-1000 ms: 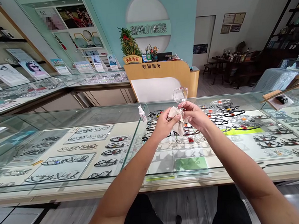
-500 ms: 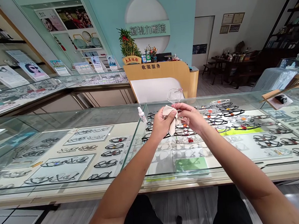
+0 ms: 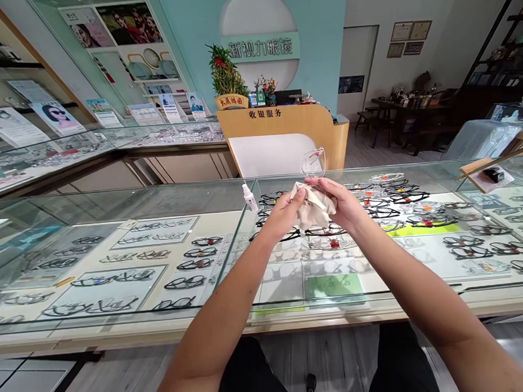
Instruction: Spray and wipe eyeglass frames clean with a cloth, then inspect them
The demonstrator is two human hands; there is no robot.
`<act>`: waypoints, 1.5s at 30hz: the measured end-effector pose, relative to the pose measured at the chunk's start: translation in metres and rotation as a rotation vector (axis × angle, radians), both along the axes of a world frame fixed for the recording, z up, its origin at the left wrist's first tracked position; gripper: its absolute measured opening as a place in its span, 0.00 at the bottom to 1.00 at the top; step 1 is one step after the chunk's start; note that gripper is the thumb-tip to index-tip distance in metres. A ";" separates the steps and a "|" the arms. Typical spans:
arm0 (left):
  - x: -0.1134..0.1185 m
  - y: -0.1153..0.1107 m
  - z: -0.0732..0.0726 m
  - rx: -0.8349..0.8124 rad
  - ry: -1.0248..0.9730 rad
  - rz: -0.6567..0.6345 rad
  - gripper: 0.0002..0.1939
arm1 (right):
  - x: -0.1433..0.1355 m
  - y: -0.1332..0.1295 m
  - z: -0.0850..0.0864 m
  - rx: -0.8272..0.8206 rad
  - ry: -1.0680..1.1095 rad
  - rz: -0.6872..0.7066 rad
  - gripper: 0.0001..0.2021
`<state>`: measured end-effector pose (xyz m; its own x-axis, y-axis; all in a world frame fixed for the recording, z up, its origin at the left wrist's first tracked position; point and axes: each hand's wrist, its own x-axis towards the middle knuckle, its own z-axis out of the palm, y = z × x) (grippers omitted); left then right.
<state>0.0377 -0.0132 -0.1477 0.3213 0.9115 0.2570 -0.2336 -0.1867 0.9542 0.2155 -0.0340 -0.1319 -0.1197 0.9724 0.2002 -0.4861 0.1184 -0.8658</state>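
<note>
My left hand (image 3: 284,213) pinches a crumpled cream cleaning cloth (image 3: 312,209), thumb on top, above the glass counter. Facing it, my right hand (image 3: 343,202) is closed on a pair of thin-framed glasses (image 3: 313,163), whose one clear lens sticks up beyond my fingers. The cloth lies around the lower part of the glasses and hides it, along with some of my fingertips. A small white spray bottle (image 3: 249,197) stands upright on the glass just left of my left hand.
Rows of spectacle frames (image 3: 187,282) lie inside the glass display counter (image 3: 163,322) below my arms. A wooden stand (image 3: 477,169) is on the right of the glass. Beyond the counter is a wooden cash desk (image 3: 278,120) with a potted plant (image 3: 226,73).
My hands have shifted slightly right with the glasses. The cloth, bunched narrowly before, now spreads wider between both hands, and the visible lens has tilted.
</note>
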 end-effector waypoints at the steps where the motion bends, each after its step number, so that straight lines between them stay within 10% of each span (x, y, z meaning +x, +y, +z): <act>1: -0.002 0.003 0.000 -0.009 -0.008 0.015 0.37 | 0.003 0.000 0.002 0.006 -0.006 -0.011 0.20; 16: -0.018 0.020 0.010 -0.060 -0.156 0.147 0.40 | 0.016 0.004 0.000 0.094 -0.430 0.069 0.13; 28: -0.027 0.016 0.011 -0.001 -0.009 -0.069 0.42 | 0.013 0.001 0.002 0.075 -0.389 0.117 0.19; 45: -0.006 0.001 0.012 0.093 -0.092 0.188 0.34 | -0.008 -0.004 -0.011 0.055 -0.265 0.291 0.22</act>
<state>0.0318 -0.0119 -0.1357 0.1189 0.9243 0.3627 -0.2719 -0.3210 0.9072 0.2074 -0.0381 -0.1427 -0.4432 0.8789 0.1763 -0.2665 0.0585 -0.9621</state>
